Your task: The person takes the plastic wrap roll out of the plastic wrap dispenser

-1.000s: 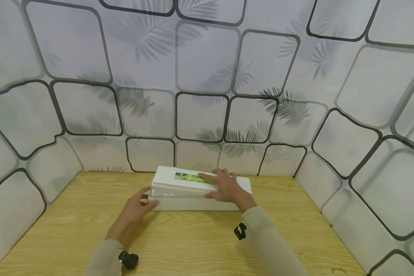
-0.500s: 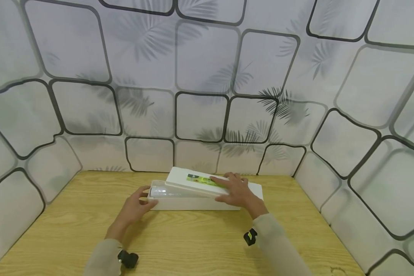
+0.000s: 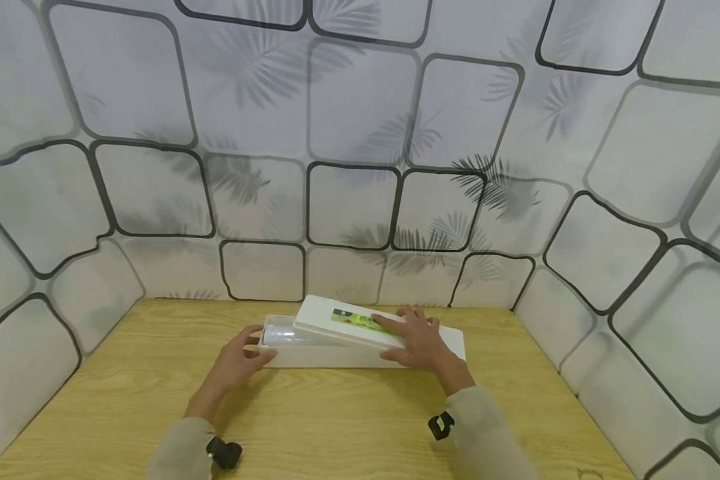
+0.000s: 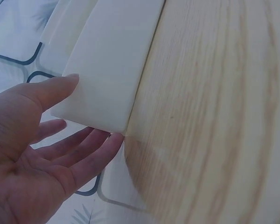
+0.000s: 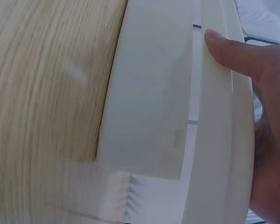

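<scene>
A long white box (image 3: 336, 357) lies on the table, its left part uncovered. Inside shows a shiny pale roll wrapped in clear film (image 3: 285, 335). Its white lid (image 3: 315, 312), with a green label (image 3: 357, 320), sits askew, shifted right and overhanging the right end. My right hand (image 3: 423, 343) grips the lid across its right half, thumb on the near edge; in the right wrist view a gap separates the lid (image 5: 214, 140) from the box (image 5: 144, 102). My left hand (image 3: 237, 363) holds the box's left end, thumb on the front side, fingertips at the end face.
The wood-grain table (image 3: 312, 427) extends in front of the box and to both sides. A patterned cloth wall (image 3: 348, 133) rises close behind it and along the left and right. Small black devices (image 3: 441, 425) are worn at both wrists.
The lid has slid to the right with my right hand, uncovering the left part of the roll. The box and my left hand have stayed in place.
</scene>
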A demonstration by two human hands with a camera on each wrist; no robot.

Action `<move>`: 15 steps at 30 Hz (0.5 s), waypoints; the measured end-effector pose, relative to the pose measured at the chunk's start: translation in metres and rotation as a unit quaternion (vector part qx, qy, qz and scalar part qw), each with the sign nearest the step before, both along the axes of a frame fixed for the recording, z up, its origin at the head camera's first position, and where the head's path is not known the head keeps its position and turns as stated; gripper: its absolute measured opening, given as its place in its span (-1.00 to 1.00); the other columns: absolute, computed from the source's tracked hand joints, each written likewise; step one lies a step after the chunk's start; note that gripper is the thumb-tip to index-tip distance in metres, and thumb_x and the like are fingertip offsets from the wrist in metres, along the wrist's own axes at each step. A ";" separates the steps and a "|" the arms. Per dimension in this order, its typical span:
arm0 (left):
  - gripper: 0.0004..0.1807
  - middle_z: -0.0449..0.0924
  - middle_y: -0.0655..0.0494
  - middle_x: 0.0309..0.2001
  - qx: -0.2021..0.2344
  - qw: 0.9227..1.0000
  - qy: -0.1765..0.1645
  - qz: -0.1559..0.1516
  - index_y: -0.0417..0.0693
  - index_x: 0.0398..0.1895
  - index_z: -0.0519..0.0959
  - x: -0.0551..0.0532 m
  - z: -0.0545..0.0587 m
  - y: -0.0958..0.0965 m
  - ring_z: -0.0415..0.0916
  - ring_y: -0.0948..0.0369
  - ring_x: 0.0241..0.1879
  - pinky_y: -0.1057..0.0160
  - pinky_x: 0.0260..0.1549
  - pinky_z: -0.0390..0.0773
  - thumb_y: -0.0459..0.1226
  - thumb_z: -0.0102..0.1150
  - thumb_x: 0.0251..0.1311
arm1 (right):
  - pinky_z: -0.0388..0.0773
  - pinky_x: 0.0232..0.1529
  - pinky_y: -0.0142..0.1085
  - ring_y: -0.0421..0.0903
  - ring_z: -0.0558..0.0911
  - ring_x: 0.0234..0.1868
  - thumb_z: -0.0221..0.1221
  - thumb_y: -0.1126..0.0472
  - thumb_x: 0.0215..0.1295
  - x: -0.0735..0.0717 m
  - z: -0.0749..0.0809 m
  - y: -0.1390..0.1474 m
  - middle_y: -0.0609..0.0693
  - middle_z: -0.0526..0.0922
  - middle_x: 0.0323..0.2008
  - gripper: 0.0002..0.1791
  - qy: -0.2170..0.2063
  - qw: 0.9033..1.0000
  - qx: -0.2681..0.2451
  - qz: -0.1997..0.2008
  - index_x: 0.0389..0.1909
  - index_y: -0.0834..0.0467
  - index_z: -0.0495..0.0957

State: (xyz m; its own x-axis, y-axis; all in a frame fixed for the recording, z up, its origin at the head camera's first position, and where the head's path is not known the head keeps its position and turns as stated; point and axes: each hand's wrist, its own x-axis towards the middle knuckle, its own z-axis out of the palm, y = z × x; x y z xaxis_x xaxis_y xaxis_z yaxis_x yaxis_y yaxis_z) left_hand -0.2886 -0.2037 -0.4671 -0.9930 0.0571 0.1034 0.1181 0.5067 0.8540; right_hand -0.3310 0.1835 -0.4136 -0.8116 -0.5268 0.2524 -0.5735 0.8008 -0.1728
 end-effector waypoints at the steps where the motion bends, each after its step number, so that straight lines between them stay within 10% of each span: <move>1: -0.24 0.45 -0.54 0.28 0.000 1.000 0.000 0.000 -0.28 0.50 0.25 0.000 0.000 0.000 0.63 -0.32 0.10 0.00 -0.09 0.78 -0.19 0.34 0.36 | 0.35 0.09 0.42 0.29 0.41 0.31 0.36 -0.23 0.24 0.002 -0.001 0.000 0.27 0.44 0.33 -0.21 0.003 1.000 -0.003 -0.001 0.50 -0.26 0.38; 15: -0.27 0.44 -0.55 0.27 0.004 1.000 0.001 -0.006 -0.28 0.49 0.25 0.003 0.002 0.002 0.64 -0.31 0.08 0.03 -0.13 0.79 -0.21 0.32 0.37 | 0.33 0.12 0.43 0.32 0.43 0.27 0.39 -0.18 0.24 0.019 -0.006 0.007 0.28 0.46 0.33 -0.25 0.020 0.999 -0.022 -0.038 0.46 -0.23 0.43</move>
State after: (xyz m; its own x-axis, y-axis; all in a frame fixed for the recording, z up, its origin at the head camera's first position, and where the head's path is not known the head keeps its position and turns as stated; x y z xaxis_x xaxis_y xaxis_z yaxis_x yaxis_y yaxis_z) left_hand -0.2861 -0.2016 -0.4647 -0.9921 0.0673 0.1055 0.1250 0.4980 0.8581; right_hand -0.3121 0.1901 -0.4194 -0.8380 -0.4516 0.3062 -0.5181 0.8346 -0.1871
